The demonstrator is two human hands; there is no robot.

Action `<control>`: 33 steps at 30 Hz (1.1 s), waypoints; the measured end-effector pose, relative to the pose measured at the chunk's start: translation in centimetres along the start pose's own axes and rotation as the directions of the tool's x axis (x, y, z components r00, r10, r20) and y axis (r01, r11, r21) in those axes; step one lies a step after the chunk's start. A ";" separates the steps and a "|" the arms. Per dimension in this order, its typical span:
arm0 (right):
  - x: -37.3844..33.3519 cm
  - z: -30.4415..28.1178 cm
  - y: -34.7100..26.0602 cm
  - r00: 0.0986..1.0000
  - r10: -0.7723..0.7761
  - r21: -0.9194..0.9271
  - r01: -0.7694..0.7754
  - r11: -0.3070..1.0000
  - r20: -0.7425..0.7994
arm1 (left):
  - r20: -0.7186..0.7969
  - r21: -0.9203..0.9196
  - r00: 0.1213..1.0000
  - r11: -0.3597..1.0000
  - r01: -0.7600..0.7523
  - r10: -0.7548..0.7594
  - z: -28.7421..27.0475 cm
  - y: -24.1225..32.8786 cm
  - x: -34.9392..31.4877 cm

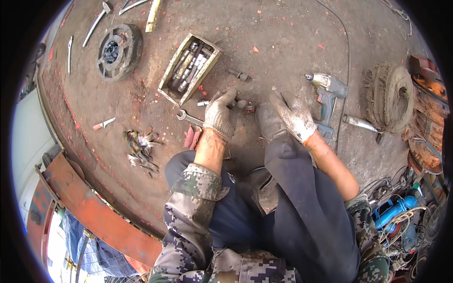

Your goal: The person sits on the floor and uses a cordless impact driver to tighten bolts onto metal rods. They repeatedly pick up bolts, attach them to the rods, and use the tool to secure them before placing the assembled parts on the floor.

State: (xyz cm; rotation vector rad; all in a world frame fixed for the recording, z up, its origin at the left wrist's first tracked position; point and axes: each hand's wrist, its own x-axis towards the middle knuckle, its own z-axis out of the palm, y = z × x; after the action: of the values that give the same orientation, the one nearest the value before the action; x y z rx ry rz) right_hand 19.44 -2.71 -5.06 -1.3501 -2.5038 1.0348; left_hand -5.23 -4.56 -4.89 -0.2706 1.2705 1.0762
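Note:
My left hand [220, 113], in a dirty pale knit glove, is closed with its fingers curled beside a dark rounded metal piece [241, 104]; whether it grips that piece is partly hidden. A small part with a reddish ring [250, 108] lies just right of it. Over my dark shoe [270, 120], my gloved right hand [296, 113] is closed about a thin, rod-like thing [274, 90] whose tip points away from me. An open-ended wrench [189, 118] and a short socket [203, 103] lie by my left hand. Farther off rests a bolt-like metal piece [238, 74].
A wooden box [214, 59] holds several sockets. Right of my right hand lie a cordless impact wrench [328, 96], a metal tube [361, 123] and a frayed coil [389, 96]. At left are a round wheel-like part [120, 52], a hammer [96, 23], a knife [104, 123] and rags [141, 146].

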 end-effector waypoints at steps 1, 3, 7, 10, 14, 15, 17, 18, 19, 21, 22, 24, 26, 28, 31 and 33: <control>-0.3 0.0 0.2 0.995 0.095 0.074 -0.095 0.993 -0.008 | -0.008 0.054 0.999 0.998 -0.044 0.045 0.4 -0.1 0.1; -0.6 -0.1 0.6 0.962 0.273 0.190 -0.269 0.944 0.008 | -0.015 0.160 0.991 0.978 -0.132 0.136 1.3 -0.3 0.8; 0.5 -0.6 -0.7 0.869 0.475 0.242 -0.495 0.834 0.139 | -0.037 0.346 0.965 0.909 -0.232 0.260 1.3 0.3 2.1; 0.4 -0.6 -0.8 0.858 0.476 0.212 -0.510 0.833 0.194 | 0.025 0.481 0.964 0.842 -0.244 0.265 0.3 0.1 3.3; 0.6 -1.2 -1.6 0.874 0.448 0.249 -0.484 0.839 0.189 | -0.065 0.546 0.946 0.805 -0.234 0.319 -0.2 -0.1 4.1; 0.7 -1.5 -1.8 0.872 0.443 0.253 -0.486 0.837 0.210 | -0.097 0.557 0.939 0.800 -0.223 0.330 -0.3 -0.1 4.2; 0.8 -1.5 -1.5 0.856 0.451 0.230 -0.506 0.831 0.251 | -0.041 0.653 0.906 0.698 -0.294 0.421 -1.4 -0.3 4.5; 0.8 -1.4 -1.4 0.849 0.454 0.219 -0.514 0.829 0.272 | -0.011 0.696 0.886 0.640 -0.326 0.463 -2.0 -0.3 4.6; 0.6 -1.3 -1.3 0.862 0.442 0.234 -0.497 0.836 0.250 | 0.038 0.776 0.860 0.528 -0.346 0.509 -1.9 -0.4 4.4; 0.4 -1.2 -1.1 0.886 0.415 0.262 -0.459 0.849 0.206 | 0.149 0.890 0.803 0.276 -0.363 0.577 -2.0 -1.1 3.3; 0.2 -1.3 -0.8 0.885 0.412 0.262 -0.460 0.849 0.216 | 0.309 0.896 0.741 0.079 -0.437 0.596 -2.1 -1.7 2.5; 0.1 -1.7 -0.7 0.885 0.403 0.265 -0.456 0.850 0.232 | 0.480 0.855 0.737 -0.067 -0.514 0.476 -1.8 -2.9 1.1; 0.0 -1.2 -0.2 0.916 0.360 0.304 -0.399 0.865 0.180 | 0.551 0.831 0.768 -0.134 -0.540 0.326 -1.3 -4.0 0.4; 0.3 -1.5 -0.5 0.911 0.355 0.301 -0.405 0.863 0.209 | 0.560 0.817 0.804 -0.296 -0.495 0.202 -0.8 -4.3 0.2; 0.8 -2.6 -1.4 0.899 0.351 0.292 -0.421 0.859 0.263 | 0.559 0.823 0.770 -0.318 -0.471 0.307 -2.2 -4.8 1.3; 0.3 -2.0 -1.1 0.948 0.282 0.360 -0.316 0.878 0.146 | 0.377 0.900 0.866 0.092 -0.427 0.327 -2.8 -4.6 2.1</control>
State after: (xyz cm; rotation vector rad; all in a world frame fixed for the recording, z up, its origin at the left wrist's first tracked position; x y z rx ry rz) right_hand 19.28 -1.87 -2.92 -1.6189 -2.0292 1.5769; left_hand -3.68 -7.86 -9.34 1.2002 1.7584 0.4305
